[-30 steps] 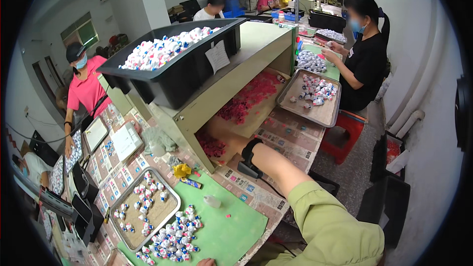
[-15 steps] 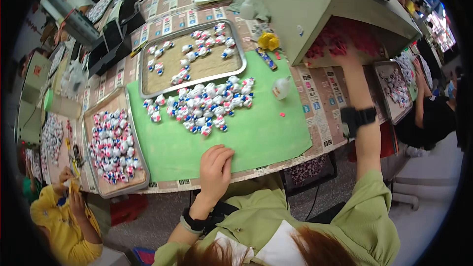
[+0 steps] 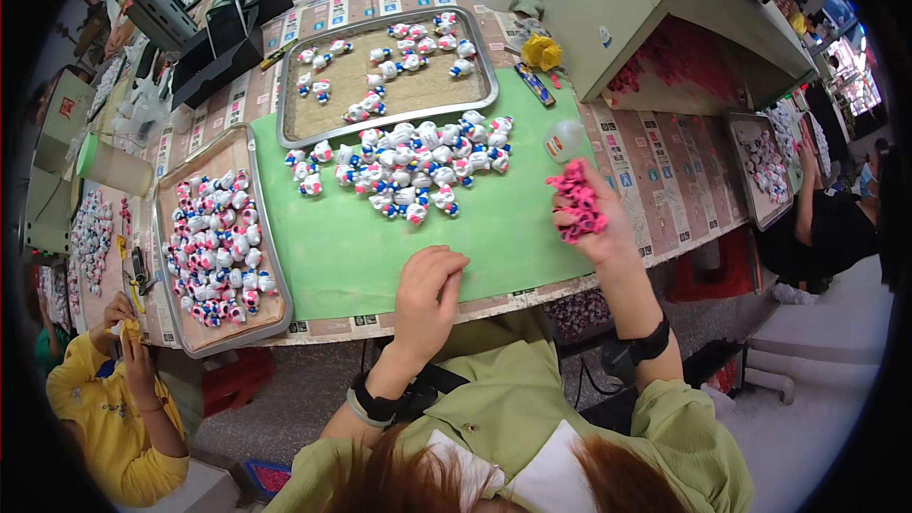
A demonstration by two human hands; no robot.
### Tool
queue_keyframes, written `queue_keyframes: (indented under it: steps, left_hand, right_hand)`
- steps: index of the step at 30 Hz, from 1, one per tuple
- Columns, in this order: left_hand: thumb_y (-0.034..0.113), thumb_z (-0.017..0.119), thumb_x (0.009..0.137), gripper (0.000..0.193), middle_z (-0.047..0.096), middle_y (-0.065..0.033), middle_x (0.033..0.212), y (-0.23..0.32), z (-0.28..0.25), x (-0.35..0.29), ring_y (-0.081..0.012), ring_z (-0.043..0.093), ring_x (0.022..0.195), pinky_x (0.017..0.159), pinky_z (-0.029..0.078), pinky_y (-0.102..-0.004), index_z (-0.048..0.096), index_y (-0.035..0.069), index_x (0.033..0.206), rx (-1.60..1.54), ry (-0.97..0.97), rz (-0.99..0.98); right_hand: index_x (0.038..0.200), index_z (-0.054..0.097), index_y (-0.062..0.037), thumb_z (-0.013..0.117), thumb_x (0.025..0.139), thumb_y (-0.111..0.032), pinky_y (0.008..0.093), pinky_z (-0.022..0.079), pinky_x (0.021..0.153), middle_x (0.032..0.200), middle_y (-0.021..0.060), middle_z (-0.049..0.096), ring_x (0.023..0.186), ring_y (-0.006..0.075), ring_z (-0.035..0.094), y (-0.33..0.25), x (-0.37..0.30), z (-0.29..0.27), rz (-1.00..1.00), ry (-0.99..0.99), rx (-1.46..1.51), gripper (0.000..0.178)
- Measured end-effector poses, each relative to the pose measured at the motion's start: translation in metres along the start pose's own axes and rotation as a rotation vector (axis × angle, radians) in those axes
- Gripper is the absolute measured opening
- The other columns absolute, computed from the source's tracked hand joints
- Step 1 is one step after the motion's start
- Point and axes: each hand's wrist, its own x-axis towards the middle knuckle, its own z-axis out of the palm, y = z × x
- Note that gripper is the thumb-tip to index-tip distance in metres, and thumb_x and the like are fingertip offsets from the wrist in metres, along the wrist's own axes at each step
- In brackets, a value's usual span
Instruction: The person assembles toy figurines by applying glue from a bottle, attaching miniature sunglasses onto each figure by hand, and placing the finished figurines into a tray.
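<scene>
Head view: pink pieces [image 3: 578, 204] over right edge of mat [image 3: 513, 256].
Right hand [image 3: 608, 226]: grip closed around them.
Left hand [image 3: 427, 296]: grip loosely curled at mat's near edge, seemingly empty.
Pink pieces: probably light, easy to spill; better to cup than pinch.

Small bright-pink pieces with dark marks: a loose clump, gripped in the person's right hand [image 3: 610, 223], raised above the right part of the green mat [image 3: 503, 256]. Individual shapes too small to make out. White figurines [image 3: 408, 171] with blue and pink parts: one irregular heap on the mat, beyond the left hand [image 3: 426, 299] — poses mixed, many touching, a few set slightly apart at the heap's left side.
</scene>
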Motion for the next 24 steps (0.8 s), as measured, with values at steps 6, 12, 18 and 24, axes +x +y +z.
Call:
queue_keyframes:
  steps: [6, 12, 18, 24]
  left_hand:
    - [-0.004, 0.053, 0.072, 0.011, 0.056, -0.0119, 0.082, -0.003, -0.028, 0.014, -0.0263, 0.053, 0.079, 0.067, 0.043, -0.0316, 0.056, 0.001, 0.081, 0.111, 0.036, -0.057]
    - [0.004, 0.057, 0.071, 0.011, 0.053, -0.0108, 0.078, -0.006, -0.016, 0.052, -0.0257, 0.051, 0.074, 0.064, 0.041, -0.034, 0.056, 0.002, 0.082, 0.303, 0.009, -0.028]
    - [0.015, 0.065, 0.064, 0.021, 0.048, -0.0072, 0.08, -0.01, 0.0, 0.07, -0.0229, 0.046, 0.078, 0.065, 0.036, -0.0322, 0.056, 0.004, 0.079, 0.721, -0.108, -0.038]
    - [0.006, 0.064, 0.066, 0.023, 0.053, -0.0102, 0.09, -0.004, -0.016, 0.064, -0.0238, 0.051, 0.085, 0.073, 0.041, -0.0335, 0.052, 0.002, 0.085, 0.341, 0.025, 0.012]
  right_hand:
    - [0.079, 0.056, -0.0034, 0.057, 0.076, -0.018, 0.0257, 0.038, 0.048, 0.073, 0.0023, 0.053, 0.058, 0.0146, 0.049, 0.026, 0.024, 0.017, -0.742, 0.093, -1.611, 0.015]
    - [0.091, 0.056, -0.0041, 0.061, 0.071, -0.019, 0.0326, 0.041, 0.069, 0.098, 0.0093, 0.052, 0.087, 0.0242, 0.049, 0.043, 0.016, 0.028, -1.081, -0.169, -2.156, 0.025]
    - [0.105, 0.051, -0.0045, 0.061, 0.072, -0.018, 0.0339, 0.031, 0.088, 0.111, 0.0121, 0.046, 0.107, 0.0258, 0.039, 0.024, -0.005, 0.004, -0.925, -0.16, -1.81, 0.037]
    - [0.099, 0.052, 0.001, 0.06, 0.074, -0.013, 0.0323, 0.035, 0.085, 0.105, 0.0133, 0.05, 0.102, 0.0184, 0.044, -0.004, 0.017, 0.009, -1.135, 0.338, -1.338, 0.031]
